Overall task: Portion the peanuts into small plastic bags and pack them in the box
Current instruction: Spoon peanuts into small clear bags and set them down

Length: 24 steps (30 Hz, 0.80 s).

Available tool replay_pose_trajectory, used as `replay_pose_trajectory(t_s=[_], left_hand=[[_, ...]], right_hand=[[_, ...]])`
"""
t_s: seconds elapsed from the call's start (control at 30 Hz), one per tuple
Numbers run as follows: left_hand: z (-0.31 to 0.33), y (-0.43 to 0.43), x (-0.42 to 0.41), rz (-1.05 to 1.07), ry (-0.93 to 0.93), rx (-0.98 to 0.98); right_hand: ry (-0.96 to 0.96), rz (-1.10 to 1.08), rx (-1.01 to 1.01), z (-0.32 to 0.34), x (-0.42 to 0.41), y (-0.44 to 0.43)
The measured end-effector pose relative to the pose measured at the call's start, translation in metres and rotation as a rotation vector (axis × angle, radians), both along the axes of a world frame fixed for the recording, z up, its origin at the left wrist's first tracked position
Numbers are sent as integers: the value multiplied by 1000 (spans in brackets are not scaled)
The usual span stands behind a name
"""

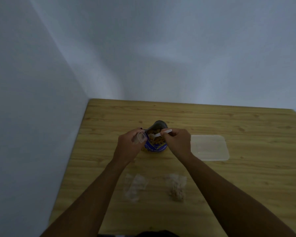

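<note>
A: Where are the peanuts (158, 138)?
B: In the open blue packet (155, 148), standing mid-way across the table (109, 115). The spoon (161, 133) lies across its mouth, bowl pointing left, handle pinched in the fingertips of the right hand (177, 142).
A: And the small plastic bag (140, 137)?
B: Just left of that bowl, gripped by the left hand (126, 147). The box (210, 147) sits on the right.
</note>
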<state>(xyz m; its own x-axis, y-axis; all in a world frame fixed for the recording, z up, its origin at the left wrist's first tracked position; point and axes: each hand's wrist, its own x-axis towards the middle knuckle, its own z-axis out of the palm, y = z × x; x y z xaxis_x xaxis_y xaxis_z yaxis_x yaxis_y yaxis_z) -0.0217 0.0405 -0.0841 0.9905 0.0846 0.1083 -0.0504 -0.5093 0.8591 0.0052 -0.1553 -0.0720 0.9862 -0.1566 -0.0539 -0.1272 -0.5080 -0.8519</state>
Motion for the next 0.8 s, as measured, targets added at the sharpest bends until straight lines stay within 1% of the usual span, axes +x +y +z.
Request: replay_pose_trajectory(t_s=[0.1, 0.33, 0.67, 0.8], left_hand=[[-1, 0, 1, 1, 5, -5], [2, -1, -1, 9, 29, 0], [4, 0, -3, 5, 76, -13], [5, 2, -3, 17, 81, -13]], right_hand=[[28, -33, 84, 5, 3, -1], [116, -46, 143, 4, 0, 5], [238, -199, 304, 14, 0, -12], [298, -224, 368, 15, 2, -14]])
